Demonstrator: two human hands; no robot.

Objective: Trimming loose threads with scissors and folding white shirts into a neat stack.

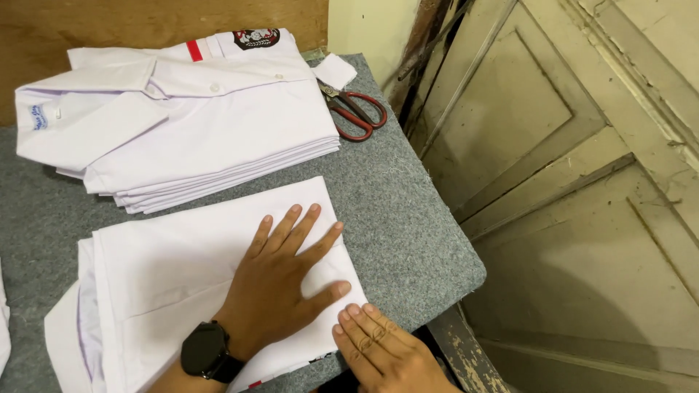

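Two hands show in the head view, and both are ours. Our left hand (280, 280) lies flat on one folded white shirt (182, 284), its five fingers spread wide and gripping nothing; one black watch (207, 351) sits on that wrist. Our right hand (382, 353) comes in at the near corner of the same shirt, its fingers held straight and together, their tips pressing the shirt's edge just beside our left thumb, nothing clasped in them. This shirt rests on the grey felt table (408, 218), near its front edge. Behind it we see one stack of folded white shirts (182, 124), close to but apart from the shirt under our hands; we cannot count its layers for certain. One pair of red-handled scissors (357, 113) lies at the stack's right side, touching its corner. Right of the table stands one pale panelled door (568, 160).
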